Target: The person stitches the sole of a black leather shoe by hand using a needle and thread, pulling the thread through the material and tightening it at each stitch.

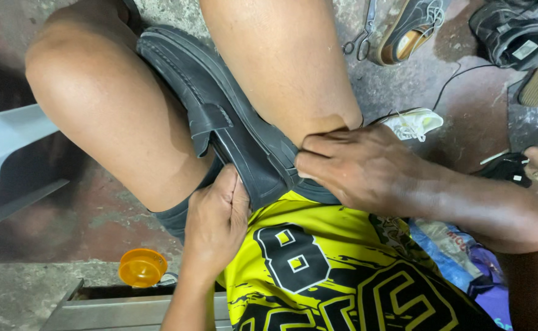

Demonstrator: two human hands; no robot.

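Leather, black and matte: a loafer-style shoe (pixel 232 116) lies wedged between the person's bare knees, running from eleven o'clock down toward the lap at centre. The left hand (pixel 215 220) grips its near end from six o'clock, fingers curled shut around the edge by the sole. The right hand (pixel 358 168) comes in from three o'clock and presses closed on the shoe's side, fingertips pinching at the rim (what they pinch is hidden). Below sits a yellow-and-black jersey (pixel 336 263). An orange lid (pixel 141 267) lies at seven o'clock; scissors (pixel 361 37) and other shoes (pixel 508 34) rest at one o'clock.
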